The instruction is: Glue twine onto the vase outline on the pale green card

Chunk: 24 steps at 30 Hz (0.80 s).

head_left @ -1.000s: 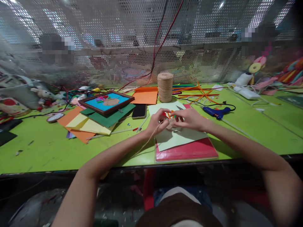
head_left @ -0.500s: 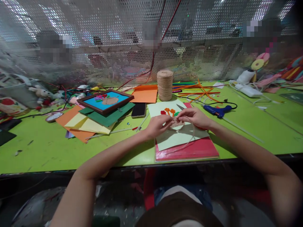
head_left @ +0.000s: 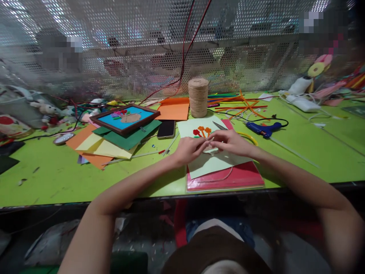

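On a pale green card (head_left: 205, 167), a red flower (head_left: 196, 132) and orange flowers (head_left: 205, 131) stand out just beyond my fingertips. My left hand (head_left: 189, 150) rests on the card with thumb and fingers pressed together at the stems. From the other side my right hand (head_left: 232, 144) meets it, its fingertips pinched at the same spot. Both hands are closed on twine, mostly hidden by the fingers; a loose length of twine (head_left: 226, 177) curves over the red folder (head_left: 242, 177) under the card. Scissors (head_left: 220, 126) with a yellow handle lie partly beneath my right hand.
A twine spool (head_left: 198, 98) stands behind the card. Rightward lies a blue glue gun (head_left: 264, 129) with a long glue stick (head_left: 293, 152). To the left are a phone (head_left: 166, 129), coloured papers (head_left: 105, 146) and a framed flower picture (head_left: 125, 117). Pipe cleaners (head_left: 242, 106) lie behind.
The twine loop that hung from my right hand has dropped, and its lower part rests on the folder. My right hand has shifted slightly, uncovering the scissors' yellow handle.
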Motion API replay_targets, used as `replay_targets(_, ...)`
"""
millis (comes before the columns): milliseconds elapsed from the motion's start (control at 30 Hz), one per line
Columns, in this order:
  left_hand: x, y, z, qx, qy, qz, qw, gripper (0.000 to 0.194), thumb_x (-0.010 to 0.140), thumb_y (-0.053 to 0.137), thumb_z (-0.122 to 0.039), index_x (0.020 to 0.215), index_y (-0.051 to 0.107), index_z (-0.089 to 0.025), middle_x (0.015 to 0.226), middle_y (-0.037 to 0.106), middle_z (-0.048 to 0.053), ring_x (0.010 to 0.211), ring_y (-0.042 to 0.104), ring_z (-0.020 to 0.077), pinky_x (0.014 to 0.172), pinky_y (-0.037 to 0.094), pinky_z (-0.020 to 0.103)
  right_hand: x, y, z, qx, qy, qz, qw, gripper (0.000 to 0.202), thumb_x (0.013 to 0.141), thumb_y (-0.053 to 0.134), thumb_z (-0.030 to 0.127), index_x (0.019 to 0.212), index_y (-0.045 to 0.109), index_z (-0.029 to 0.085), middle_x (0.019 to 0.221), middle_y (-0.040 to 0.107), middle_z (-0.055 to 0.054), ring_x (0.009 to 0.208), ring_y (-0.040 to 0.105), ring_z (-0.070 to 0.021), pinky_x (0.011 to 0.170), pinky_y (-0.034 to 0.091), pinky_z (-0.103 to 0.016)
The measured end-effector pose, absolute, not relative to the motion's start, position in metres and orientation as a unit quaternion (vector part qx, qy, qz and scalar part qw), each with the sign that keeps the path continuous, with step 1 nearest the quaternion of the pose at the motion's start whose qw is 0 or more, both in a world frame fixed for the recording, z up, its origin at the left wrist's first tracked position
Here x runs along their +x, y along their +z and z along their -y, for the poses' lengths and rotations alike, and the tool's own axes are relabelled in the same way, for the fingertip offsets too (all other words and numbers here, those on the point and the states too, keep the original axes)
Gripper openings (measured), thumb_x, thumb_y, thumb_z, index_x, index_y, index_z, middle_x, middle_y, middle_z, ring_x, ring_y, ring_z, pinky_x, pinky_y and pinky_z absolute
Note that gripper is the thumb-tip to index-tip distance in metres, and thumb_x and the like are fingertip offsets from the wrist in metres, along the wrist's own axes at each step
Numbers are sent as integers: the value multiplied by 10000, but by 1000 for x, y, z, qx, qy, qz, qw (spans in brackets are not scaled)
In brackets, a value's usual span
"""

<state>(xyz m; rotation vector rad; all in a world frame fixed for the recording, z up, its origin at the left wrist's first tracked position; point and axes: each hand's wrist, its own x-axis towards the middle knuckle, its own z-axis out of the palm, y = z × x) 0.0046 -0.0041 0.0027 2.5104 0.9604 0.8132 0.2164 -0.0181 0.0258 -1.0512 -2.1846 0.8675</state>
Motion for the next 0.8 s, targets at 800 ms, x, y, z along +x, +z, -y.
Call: replay_targets(800, -29, -25, 7, 946, 203, -251, -31, 333, 979, 442, -407, 1078, 661, -176, 951, 674, 74, 860, 574, 196, 698, 432, 305, 214, 0, 18, -502, 124, 831, 208, 205, 854, 624, 346, 882, 783, 221, 927, 738, -50, 834, 630, -173, 693, 399, -270)
